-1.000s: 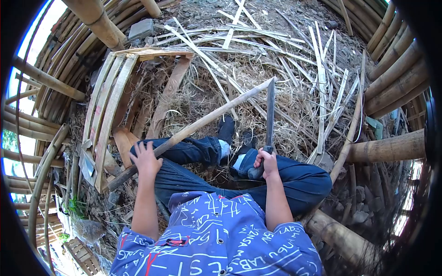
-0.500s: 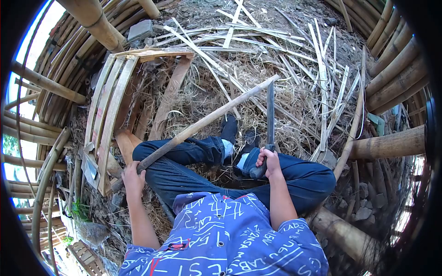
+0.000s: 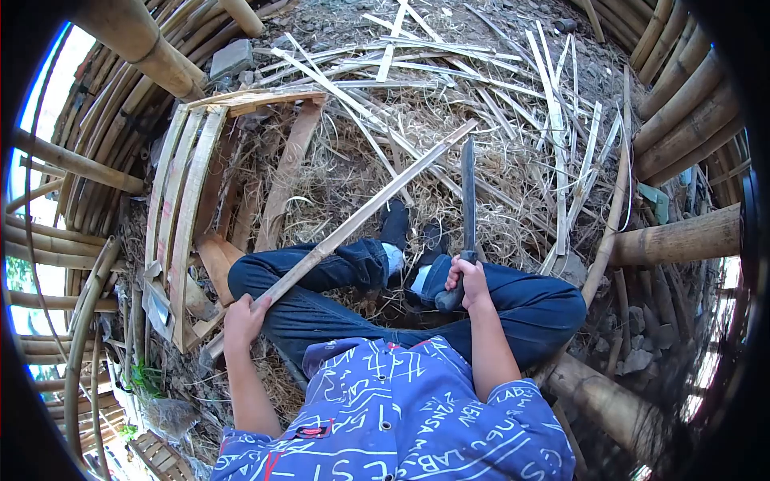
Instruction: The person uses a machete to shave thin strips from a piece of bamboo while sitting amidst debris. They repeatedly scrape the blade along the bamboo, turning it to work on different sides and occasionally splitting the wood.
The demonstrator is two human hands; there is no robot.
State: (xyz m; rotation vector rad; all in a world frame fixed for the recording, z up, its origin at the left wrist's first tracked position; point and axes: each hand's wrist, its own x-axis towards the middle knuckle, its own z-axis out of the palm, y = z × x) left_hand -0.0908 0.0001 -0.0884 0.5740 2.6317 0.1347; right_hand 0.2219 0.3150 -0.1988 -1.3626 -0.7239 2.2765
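Observation:
Wrapped round the lower part of a long bamboo strip [image 3: 353,220], my left hand [image 3: 246,319] rests beside my bent knee. The strip slants up and right across my leg, its pale face showing, and its far end lies close to the blade tip. My right hand [image 3: 468,282] is closed on the handle of a long dark knife [image 3: 469,192]. The blade points away from me, above the shavings. Strip and blade appear slightly apart at their tips.
A wooden crate [image 3: 192,184] stands at the left. Thin split strips [image 3: 557,144] and curly shavings [image 3: 321,192] cover the ground ahead. Thick bamboo poles [image 3: 678,244] flank both sides. A grey block [image 3: 232,58] lies at the upper left.
The bamboo strip has turned in my left hand, from its rounded side to a pale flat face. My left hand has shifted slightly right and down. The knife's blade has barely moved.

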